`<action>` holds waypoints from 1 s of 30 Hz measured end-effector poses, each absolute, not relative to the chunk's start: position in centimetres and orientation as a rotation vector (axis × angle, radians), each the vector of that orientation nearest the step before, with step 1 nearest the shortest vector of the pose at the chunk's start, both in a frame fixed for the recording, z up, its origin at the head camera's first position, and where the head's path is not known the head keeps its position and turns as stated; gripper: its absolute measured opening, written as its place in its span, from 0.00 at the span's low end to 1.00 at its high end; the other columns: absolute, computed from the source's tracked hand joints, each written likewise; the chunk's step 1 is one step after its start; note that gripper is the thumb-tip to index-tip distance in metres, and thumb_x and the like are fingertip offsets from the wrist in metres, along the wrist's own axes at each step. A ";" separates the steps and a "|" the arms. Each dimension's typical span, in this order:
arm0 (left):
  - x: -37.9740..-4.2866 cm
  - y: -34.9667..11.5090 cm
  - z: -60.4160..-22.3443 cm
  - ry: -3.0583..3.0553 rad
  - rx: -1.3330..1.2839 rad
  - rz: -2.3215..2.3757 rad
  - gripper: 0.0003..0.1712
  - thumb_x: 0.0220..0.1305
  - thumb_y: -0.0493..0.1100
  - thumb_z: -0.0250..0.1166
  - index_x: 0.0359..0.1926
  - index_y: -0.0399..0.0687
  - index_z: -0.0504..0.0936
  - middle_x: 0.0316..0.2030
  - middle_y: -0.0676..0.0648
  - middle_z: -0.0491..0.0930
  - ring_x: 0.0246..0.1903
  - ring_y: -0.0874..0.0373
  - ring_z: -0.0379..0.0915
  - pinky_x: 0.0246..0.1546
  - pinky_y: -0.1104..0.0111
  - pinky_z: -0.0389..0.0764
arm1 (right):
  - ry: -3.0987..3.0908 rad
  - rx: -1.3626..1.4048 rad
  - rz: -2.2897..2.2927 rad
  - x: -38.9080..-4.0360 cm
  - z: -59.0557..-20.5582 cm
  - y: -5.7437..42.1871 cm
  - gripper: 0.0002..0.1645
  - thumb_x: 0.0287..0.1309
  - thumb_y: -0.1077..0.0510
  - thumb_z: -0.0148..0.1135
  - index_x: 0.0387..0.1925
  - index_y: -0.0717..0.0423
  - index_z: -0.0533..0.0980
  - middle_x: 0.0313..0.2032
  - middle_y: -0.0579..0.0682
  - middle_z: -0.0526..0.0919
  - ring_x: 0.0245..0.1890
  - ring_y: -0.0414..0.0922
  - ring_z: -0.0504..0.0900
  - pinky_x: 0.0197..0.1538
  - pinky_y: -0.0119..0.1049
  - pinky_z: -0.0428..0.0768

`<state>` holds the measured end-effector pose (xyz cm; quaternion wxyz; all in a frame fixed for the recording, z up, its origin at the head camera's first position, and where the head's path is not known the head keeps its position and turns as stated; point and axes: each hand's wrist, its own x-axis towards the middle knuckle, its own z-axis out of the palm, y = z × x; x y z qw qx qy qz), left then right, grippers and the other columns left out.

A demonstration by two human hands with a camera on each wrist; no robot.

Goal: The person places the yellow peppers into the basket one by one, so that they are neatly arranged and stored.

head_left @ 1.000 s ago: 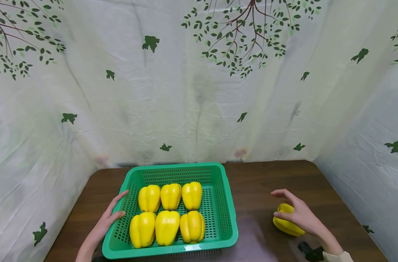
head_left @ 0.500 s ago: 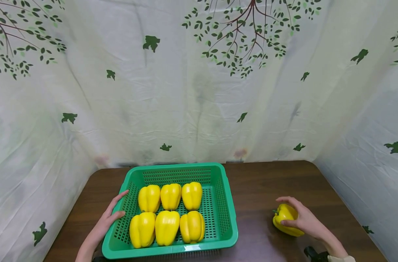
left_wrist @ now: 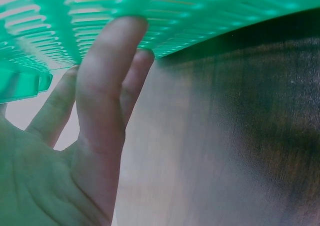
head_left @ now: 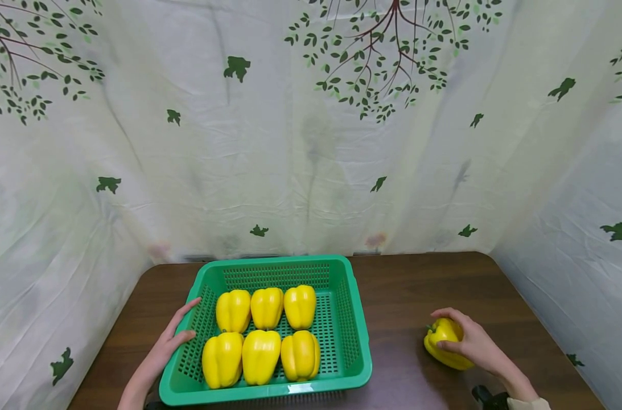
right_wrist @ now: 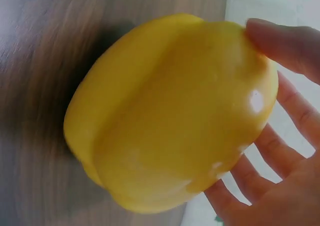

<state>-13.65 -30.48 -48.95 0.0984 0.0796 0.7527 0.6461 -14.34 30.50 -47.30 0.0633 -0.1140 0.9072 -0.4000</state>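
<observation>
My right hand [head_left: 472, 341] grips a yellow bell pepper [head_left: 444, 337] on the right side of the table, thumb on the near side and fingers round the far side. The right wrist view shows this pepper [right_wrist: 175, 121] large and glossy, lying on its side, with the fingers [right_wrist: 280, 151] along one flank. At the left, my left hand [head_left: 164, 344] holds the side rim of a green plastic basket [head_left: 362, 324]. Seen from the left wrist, its fingers [left_wrist: 102, 80] reach up against the slotted outer wall [left_wrist: 190, 15]. Inside the basket, several yellow bell peppers [head_left: 261, 356] lie in two rows.
A dark brown wooden table [head_left: 392, 290] carries the basket and the single pepper. White cloth with a leaf print [head_left: 311, 142] hangs behind and along both sides. Within the basket, bare slotted floor [head_left: 328, 319] shows to the right of the peppers.
My right hand has come down from above the single pepper and closed round it. The pepper has shifted very slightly left. My left hand and the basket have stayed in place.
</observation>
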 end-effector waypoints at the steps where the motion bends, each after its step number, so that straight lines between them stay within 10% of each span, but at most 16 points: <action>1: -13.6 -30.5 -49.0 2.229 0.240 1.912 0.34 0.72 0.37 0.45 0.74 0.50 0.44 0.70 0.32 0.36 0.49 0.70 0.70 0.43 0.65 0.79 | 2.756 -0.331 -1.207 -14.4 -47.3 30.3 0.30 0.49 0.58 0.72 0.54 0.59 0.72 0.52 0.58 0.76 0.48 0.53 0.73 0.44 0.40 0.75; 30: -13.7 -30.5 -48.9 2.244 0.246 1.899 0.34 0.72 0.36 0.45 0.74 0.50 0.44 0.70 0.30 0.35 0.49 0.71 0.69 0.42 0.66 0.78 | 2.895 -0.277 -1.289 -17.5 -47.9 23.7 0.19 0.57 0.54 0.67 0.48 0.56 0.75 0.50 0.54 0.76 0.48 0.53 0.73 0.50 0.51 0.74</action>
